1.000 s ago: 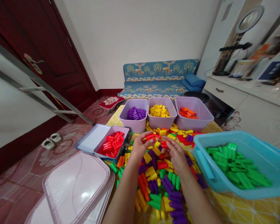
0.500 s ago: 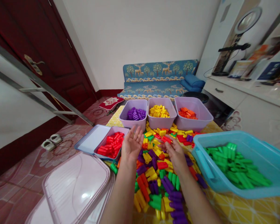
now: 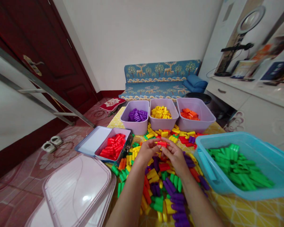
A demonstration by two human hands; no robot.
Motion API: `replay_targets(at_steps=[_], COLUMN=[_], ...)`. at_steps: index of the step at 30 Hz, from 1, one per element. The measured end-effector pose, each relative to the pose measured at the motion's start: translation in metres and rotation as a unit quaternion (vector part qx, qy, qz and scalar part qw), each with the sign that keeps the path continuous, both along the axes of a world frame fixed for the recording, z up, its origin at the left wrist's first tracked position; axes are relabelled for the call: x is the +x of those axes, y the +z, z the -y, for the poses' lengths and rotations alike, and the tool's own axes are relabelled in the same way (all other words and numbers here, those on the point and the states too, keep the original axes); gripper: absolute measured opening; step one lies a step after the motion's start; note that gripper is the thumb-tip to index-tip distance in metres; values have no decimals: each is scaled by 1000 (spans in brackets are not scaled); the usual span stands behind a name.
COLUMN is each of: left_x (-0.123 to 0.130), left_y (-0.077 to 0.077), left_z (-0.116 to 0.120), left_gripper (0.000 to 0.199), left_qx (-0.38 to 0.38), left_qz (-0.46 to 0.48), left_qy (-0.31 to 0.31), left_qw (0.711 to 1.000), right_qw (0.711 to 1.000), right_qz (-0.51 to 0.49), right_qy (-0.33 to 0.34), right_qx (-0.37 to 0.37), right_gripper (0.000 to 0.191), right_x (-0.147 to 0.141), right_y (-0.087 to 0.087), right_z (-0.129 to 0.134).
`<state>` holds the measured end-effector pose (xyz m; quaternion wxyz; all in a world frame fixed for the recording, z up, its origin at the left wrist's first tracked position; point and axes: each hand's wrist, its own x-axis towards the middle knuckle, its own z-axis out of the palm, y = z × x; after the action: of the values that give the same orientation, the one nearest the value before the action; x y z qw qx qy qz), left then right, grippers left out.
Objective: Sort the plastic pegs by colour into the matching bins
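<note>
Above a heap of mixed coloured plastic pieces (image 3: pixel 156 201), both hands meet around a red piece (image 3: pixel 162 144). My left hand (image 3: pixel 148 151) has its fingers closed on the left side of that piece. On its right side the fingers of my right hand (image 3: pixel 174 154) grip it too. Behind stand three lilac bins: one with purple pieces (image 3: pixel 137 115), one with yellow pieces (image 3: pixel 161 112), one with orange pieces (image 3: pixel 189 114). Red pieces (image 3: pixel 113 146) fill a smaller box on the left. Green pieces (image 3: pixel 239 167) lie in the blue tub (image 3: pixel 208 167) on the right.
Stacked pale lids (image 3: pixel 78 186) lie at the lower left, beside an open flat lid (image 3: pixel 93 140). A yellow patterned cloth (image 3: pixel 241 211) covers the table. Beyond are a blue sofa (image 3: pixel 156 88), a metal ladder (image 3: pixel 44 90) and a white cabinet (image 3: pixel 257 110).
My left hand was open and apart; it has moved right to meet my right hand and taken hold of the red piece. My right hand has shifted slightly left.
</note>
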<state>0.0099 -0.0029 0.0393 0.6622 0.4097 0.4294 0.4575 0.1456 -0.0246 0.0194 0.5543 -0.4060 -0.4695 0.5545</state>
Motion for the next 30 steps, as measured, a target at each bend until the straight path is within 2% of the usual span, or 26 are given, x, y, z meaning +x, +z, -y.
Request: replay_targets(at_steps=[2,4,5,8,10,11,13,14,16,18,19,20,21,22,24,27,30], left_x=[-1,-7,-13,-36,-52,-58,-65,-66,-61,-52,-47,-41,-36,-32,-25,-17,-12], left_y=[2,8,13,26,30,30,26,22,11,1,-4,-9,-12,-14,-16,-13,-10], left_z=[-3,-7,-9,-12,-13,-13,-14,-15,-17,-19,-20,-20,-19,-17,-12,-5,-1], left_gripper=[43,32,26,18,18,19,23,24,26,32,34,35,34,35,42,54,55], left_qx=[-6,-16,-21,-24,-16,-21,-25,-25,-12,26,55,89,123,155,195,201,215], left_qz=[41,151,218,370,422,436,434,412,321,160,55,-60,-175,-282,-446,-575,-627], left_qy=[50,143,201,354,389,393,378,363,327,277,244,213,181,150,88,10,-14], left_qw=[998,978,955,859,819,810,817,835,889,947,967,971,960,935,869,793,749], right_qw=[1000,999,999,998,997,996,994,993,990,980,971,958,941,922,885,838,806], right_qz=[5,11,14,15,12,12,21,32,75,149,197,249,303,354,442,532,580], right_qy=[-7,-25,-34,-58,-77,-87,-104,-109,-114,-116,-116,-117,-114,-108,-89,-56,-34], right_qx=[8,18,21,26,27,27,28,30,39,57,71,87,101,110,116,109,114], right_gripper=[61,60,58,54,56,57,55,53,46,39,38,38,41,46,54,62,64], right_x=[0,1,2,5,6,7,9,11,15,20,22,24,25,26,26,23,19], right_y=[0,-2,-2,-4,-4,-5,-6,-7,-10,-14,-16,-17,-19,-20,-20,-18,-17], right_z=[0,0,-1,-2,-3,-4,-6,-7,-10,-14,-15,-16,-17,-17,-16,-13,-11])
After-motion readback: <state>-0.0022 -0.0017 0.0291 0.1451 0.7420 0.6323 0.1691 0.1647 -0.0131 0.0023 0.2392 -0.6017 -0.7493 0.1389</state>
